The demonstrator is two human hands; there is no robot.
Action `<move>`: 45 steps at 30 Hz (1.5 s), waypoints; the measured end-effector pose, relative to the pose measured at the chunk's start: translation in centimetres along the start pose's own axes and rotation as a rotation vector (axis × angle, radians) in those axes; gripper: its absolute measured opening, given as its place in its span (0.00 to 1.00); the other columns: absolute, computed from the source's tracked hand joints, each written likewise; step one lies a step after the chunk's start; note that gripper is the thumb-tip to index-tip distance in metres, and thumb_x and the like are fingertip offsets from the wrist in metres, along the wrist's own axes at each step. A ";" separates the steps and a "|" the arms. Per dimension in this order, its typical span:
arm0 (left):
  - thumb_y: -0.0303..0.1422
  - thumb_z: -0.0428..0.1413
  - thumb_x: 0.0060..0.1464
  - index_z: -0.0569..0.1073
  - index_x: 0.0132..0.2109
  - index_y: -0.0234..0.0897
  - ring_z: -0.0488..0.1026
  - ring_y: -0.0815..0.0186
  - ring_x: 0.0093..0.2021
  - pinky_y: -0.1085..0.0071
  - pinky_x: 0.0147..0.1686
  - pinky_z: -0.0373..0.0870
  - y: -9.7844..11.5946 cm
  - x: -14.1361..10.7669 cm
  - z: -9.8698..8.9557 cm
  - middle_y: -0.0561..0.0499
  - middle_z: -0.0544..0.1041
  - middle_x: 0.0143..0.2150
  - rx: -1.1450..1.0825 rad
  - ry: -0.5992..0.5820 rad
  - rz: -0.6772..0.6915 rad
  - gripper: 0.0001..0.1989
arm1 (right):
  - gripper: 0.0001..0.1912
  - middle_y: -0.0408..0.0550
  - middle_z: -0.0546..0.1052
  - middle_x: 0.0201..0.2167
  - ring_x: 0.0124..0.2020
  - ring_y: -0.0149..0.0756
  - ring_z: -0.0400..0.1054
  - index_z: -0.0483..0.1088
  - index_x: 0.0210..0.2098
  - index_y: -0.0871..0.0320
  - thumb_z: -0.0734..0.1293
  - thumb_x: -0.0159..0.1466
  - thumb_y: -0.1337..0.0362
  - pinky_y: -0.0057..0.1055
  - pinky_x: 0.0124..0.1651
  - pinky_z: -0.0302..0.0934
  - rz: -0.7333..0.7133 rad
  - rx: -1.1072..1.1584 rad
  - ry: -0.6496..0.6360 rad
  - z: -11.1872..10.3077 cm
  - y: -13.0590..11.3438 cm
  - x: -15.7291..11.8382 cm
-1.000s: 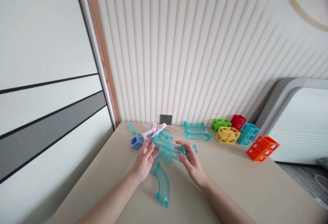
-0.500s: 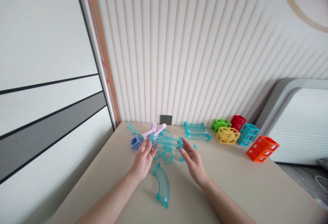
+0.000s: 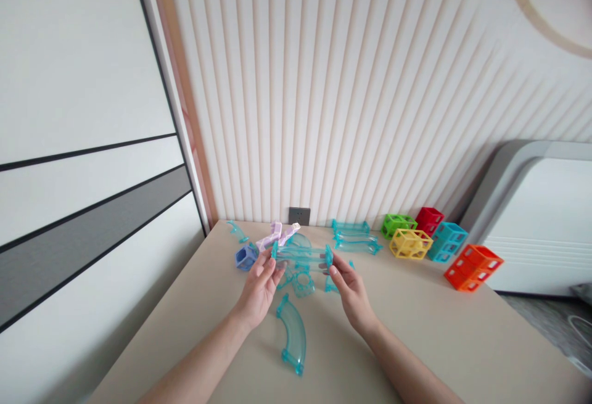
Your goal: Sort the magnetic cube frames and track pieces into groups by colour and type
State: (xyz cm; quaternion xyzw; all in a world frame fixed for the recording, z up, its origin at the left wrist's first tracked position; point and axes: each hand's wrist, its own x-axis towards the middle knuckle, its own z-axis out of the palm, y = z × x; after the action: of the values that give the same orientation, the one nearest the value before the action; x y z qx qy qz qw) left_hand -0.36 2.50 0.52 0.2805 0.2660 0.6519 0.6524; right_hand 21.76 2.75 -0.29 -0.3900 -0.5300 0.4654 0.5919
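Between my two hands, held level above the table, is a straight translucent teal track piece (image 3: 303,257). My left hand (image 3: 259,287) grips its left end between thumb and fingers. At the other end, my right hand (image 3: 350,290) pinches the flanged edge. Under and behind the piece lie more teal pieces (image 3: 303,284), partly hidden by it. A curved teal track piece (image 3: 293,335) lies on the table between my forearms. Beside my left hand sit a blue cube frame (image 3: 245,257) and light purple pieces (image 3: 271,237).
Two straight teal tracks (image 3: 355,243) lie near the wall. To the right stand green (image 3: 398,225), yellow (image 3: 411,243), red (image 3: 430,220), teal (image 3: 447,242) and orange cube frames (image 3: 474,268). A small teal piece (image 3: 237,231) is at the table's back left. A black socket (image 3: 300,216) is on the wall.
The held track piece has shifted very slightly to the right with its right end. Both hands keep their grip; the pieces on the table stay where they were.
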 end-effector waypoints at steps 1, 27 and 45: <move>0.37 0.70 0.50 0.78 0.50 0.42 0.79 0.67 0.45 0.72 0.50 0.74 0.0 0.0 0.0 0.52 0.81 0.46 0.006 0.003 0.002 0.20 | 0.26 0.51 0.81 0.51 0.47 0.48 0.77 0.76 0.55 0.51 0.72 0.62 0.45 0.48 0.53 0.70 0.000 0.002 0.001 0.0 0.0 0.0; 0.41 0.69 0.50 0.80 0.50 0.45 0.77 0.68 0.51 0.74 0.52 0.73 -0.4 0.1 -0.2 0.53 0.80 0.54 0.059 0.010 0.018 0.20 | 0.23 0.50 0.82 0.44 0.42 0.45 0.75 0.79 0.48 0.52 0.74 0.60 0.46 0.41 0.47 0.68 0.012 0.046 0.069 -0.5 0.3 0.5; 0.39 0.69 0.51 0.80 0.49 0.43 0.77 0.67 0.50 0.74 0.51 0.74 -0.9 0.4 -1.0 0.51 0.80 0.51 0.085 0.005 0.063 0.18 | 0.23 0.51 0.83 0.44 0.42 0.45 0.76 0.79 0.49 0.52 0.74 0.60 0.47 0.41 0.46 0.70 0.011 0.041 0.067 -0.3 0.1 0.4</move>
State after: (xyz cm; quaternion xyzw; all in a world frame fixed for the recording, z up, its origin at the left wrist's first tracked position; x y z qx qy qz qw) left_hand -0.45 2.96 -0.79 0.3146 0.2864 0.6610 0.6181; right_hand 22.06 3.20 -0.34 -0.3960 -0.4980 0.4661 0.6148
